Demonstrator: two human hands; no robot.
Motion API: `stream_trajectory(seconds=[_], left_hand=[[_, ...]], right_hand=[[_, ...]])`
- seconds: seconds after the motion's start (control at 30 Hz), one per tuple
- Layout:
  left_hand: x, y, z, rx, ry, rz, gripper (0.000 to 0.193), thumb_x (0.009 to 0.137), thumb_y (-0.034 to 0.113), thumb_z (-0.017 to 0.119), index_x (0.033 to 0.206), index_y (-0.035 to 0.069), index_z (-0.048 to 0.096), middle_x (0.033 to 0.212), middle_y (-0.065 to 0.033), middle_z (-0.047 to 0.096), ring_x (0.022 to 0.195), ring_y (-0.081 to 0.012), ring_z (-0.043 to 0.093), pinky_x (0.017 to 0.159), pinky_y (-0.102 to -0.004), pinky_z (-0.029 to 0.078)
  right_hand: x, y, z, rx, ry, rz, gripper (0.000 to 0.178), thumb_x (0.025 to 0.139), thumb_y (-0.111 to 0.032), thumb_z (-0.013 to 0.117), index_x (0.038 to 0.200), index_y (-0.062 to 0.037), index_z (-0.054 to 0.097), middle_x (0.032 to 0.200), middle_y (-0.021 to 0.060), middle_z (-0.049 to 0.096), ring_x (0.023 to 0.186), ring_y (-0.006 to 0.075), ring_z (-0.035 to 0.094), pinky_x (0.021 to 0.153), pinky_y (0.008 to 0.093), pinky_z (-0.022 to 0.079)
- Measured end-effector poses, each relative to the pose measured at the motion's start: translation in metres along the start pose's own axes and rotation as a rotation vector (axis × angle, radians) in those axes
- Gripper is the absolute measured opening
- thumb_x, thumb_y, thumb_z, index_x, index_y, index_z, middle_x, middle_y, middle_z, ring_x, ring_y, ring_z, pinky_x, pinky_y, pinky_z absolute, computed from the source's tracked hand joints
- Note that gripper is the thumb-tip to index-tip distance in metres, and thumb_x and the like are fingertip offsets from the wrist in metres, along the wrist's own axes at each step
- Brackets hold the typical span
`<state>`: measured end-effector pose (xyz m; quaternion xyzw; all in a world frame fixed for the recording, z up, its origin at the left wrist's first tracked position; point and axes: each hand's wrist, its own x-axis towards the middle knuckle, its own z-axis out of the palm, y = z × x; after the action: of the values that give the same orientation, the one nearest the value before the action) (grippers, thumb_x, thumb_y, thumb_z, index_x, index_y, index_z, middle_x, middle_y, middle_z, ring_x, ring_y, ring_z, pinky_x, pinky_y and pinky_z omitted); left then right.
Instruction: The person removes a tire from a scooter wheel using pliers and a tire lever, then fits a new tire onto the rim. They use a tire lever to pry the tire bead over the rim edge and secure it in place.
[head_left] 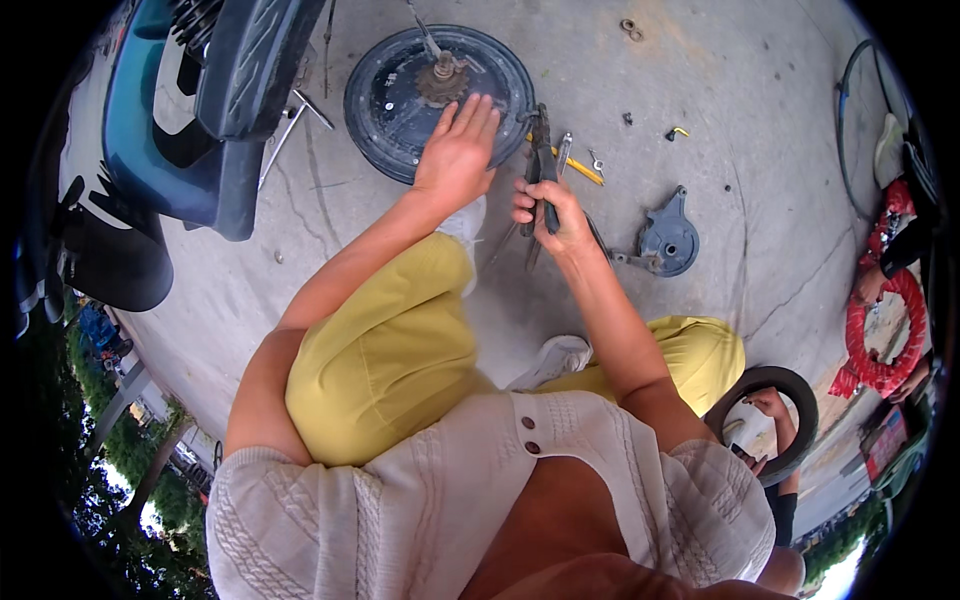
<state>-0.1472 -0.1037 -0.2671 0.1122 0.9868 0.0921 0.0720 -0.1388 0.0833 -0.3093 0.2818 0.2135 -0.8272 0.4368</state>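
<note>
The right hand (555, 212) wraps around dark pliers (542, 150), their head at three o'clock on a black wheel (385, 125); I cannot tell whether they touch. From that hand, the left hand (458, 150) lies flat on the wheel at ten o'clock, and a grey brake plate (670, 242) rests at three.

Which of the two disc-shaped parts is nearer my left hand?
The large black wheel hub directly under your left hand; the brake plate is smaller, bluish-grey and farther right.
</note>
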Motion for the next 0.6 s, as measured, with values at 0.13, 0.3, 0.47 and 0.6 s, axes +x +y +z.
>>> stream_trajectory(seconds=[0.13, 0.3, 0.47, 0.6], left_hand=[[-0.002, 0.000, 0.000, -0.010, -0.004, -0.006, 0.075, 0.063, 0.016, 0.078, 0.130, -0.004, 0.049, 0.142, -0.0197, 0.043, 0.135, -0.0298, 0.037, 0.112, -0.0440, 0.027], [0.001, -0.001, -0.005, -0.010, -0.011, -0.025, 0.074, 0.071, 0.026, 0.075, 0.131, -0.005, 0.047, 0.142, -0.0202, 0.043, 0.135, -0.0313, 0.036, 0.113, -0.0450, 0.025], [0.016, 0.006, -0.002, -0.077, 0.096, -0.039, 0.061, 0.082, 0.039, 0.066, 0.122, -0.006, 0.056, 0.135, -0.0219, 0.049, 0.132, -0.0334, 0.039, 0.112, -0.0464, 0.024], [0.005, 0.013, -0.005, -0.434, 0.244, -0.096, 0.021, 0.088, 0.013, 0.060, 0.097, -0.006, 0.062, 0.108, -0.0206, 0.059, 0.106, -0.0367, 0.054, 0.090, -0.0434, 0.043]], right_hand=[[0.003, 0.002, -0.010, 0.050, -0.044, 0.025, 0.040, 0.074, 0.001, 0.058, 0.110, -0.0118, 0.047, 0.088, 0.0055, 0.050, 0.070, 0.0140, 0.049, 0.054, 0.0280, 0.039], [0.002, -0.008, -0.001, -0.034, -0.018, 0.043, 0.040, 0.076, -0.001, 0.055, 0.114, -0.0082, 0.048, 0.087, 0.0058, 0.051, 0.070, 0.0125, 0.046, 0.056, 0.0278, 0.039], [0.014, -0.019, 0.022, -1.113, 0.246, -0.238, 0.071, 0.073, -0.019, 0.063, 0.133, 0.0077, 0.035, 0.112, 0.0289, 0.061, 0.105, 0.0364, 0.062, 0.087, 0.0402, 0.048], [0.006, -0.024, 0.058, -1.470, 0.321, -0.073, 0.086, 0.074, -0.027, 0.062, 0.139, 0.0137, 0.022, 0.109, 0.0336, 0.060, 0.104, 0.0423, 0.060, 0.089, 0.0434, 0.048]])
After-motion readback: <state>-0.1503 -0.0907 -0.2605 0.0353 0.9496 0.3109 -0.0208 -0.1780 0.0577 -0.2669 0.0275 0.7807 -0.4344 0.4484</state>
